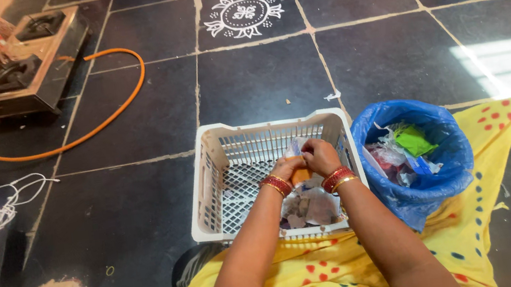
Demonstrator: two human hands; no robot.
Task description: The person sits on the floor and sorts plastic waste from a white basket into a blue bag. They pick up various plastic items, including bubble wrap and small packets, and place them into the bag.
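Where dark stone tiles (389, 60) cover the floor, a white plastic basket (219, 168) sits before the person's lap; both hands meet inside it, the left hand (288, 169) and right hand (321, 156) pinching a small orange piece (300, 176) above crumpled wrappers (309, 207); a blue bin bag (448, 157) of scraps stands just beside; an orange hose (125, 101) curls from a stove (34, 61).
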